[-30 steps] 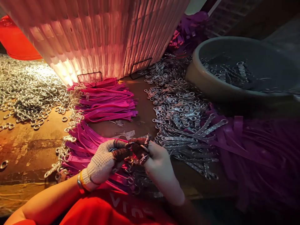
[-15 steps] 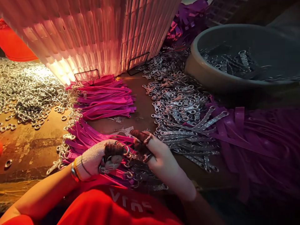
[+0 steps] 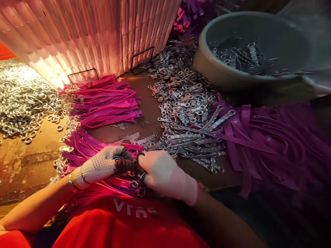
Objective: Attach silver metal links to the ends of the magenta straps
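My left hand, in a dotted white glove with dark-stained fingertips, is closed with its fingers pressed against those of my right hand. The metal ring seen between them earlier is now mostly hidden in the grip. My right hand, gloved in white with a dark band on a finger, is closed too, its fingertips curled inward over a braided metal strip that barely shows. Just beneath the fingers hang several metal rings. Under the left hand lie magenta straps with metal links at their left ends.
Loose metal rings are heaped at the left. Braided metal strips lie piled right of centre, beside purple straps. A large tub holding more strips stands at the back right. Lit corrugated panels rise behind wire brackets.
My hands have come together, the right turning its back upward and closing over the work. The ring and strip between them are now covered. The whole view has shifted slightly.
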`<state>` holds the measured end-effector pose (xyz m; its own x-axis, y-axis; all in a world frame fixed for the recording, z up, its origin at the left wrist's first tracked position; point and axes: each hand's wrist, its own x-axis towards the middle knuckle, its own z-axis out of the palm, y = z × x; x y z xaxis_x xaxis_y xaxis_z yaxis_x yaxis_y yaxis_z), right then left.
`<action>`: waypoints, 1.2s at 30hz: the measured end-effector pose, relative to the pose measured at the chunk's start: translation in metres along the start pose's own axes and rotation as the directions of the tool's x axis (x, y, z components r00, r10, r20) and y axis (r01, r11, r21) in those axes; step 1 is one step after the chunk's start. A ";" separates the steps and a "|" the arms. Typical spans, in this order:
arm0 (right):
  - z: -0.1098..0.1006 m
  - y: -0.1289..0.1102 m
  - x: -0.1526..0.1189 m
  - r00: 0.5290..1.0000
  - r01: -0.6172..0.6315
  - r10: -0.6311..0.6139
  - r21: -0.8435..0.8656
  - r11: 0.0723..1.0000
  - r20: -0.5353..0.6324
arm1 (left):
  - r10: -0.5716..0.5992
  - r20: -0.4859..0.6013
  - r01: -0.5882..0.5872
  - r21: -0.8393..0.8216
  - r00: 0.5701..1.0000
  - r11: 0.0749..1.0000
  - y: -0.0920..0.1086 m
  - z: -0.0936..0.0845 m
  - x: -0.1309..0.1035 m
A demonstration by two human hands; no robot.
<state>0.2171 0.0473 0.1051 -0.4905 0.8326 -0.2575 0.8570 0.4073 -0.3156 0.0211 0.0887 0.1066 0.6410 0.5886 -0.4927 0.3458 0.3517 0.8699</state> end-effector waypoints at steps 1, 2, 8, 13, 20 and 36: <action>-0.002 0.000 0.000 1.000 0.004 -0.004 -0.005 1.000 0.012 | 0.057 -0.012 -0.056 0.097 0.998 0.994 0.001 -0.001 0.000; -0.003 0.000 0.001 1.000 0.011 -0.011 -0.008 1.000 0.009 | 0.106 -0.027 -0.099 0.183 0.994 0.978 0.002 -0.002 0.001; 0.014 0.005 0.001 0.966 0.075 -0.052 0.082 0.994 -0.254 | -0.042 -0.003 0.042 -0.053 0.999 0.998 -0.004 0.004 0.006; 0.032 0.010 0.004 0.901 0.028 -0.027 -0.003 1.000 -0.434 | -0.158 -0.108 0.110 -0.360 0.981 0.927 0.002 0.013 0.015; 0.034 0.033 0.011 0.828 -0.125 0.282 0.331 0.936 -0.485 | 0.415 -0.284 0.016 0.840 0.864 0.542 0.044 -0.051 0.088; 0.021 0.033 0.024 0.875 -0.005 0.159 0.320 0.948 -0.457 | 0.143 -0.419 -0.013 0.298 0.896 0.954 0.045 -0.052 0.046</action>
<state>0.2302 0.0728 0.0695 -0.2211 0.9649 0.1415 0.7642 0.2616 -0.5896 0.0306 0.1697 0.1220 0.3367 0.8833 -0.3263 0.5260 0.1110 0.8432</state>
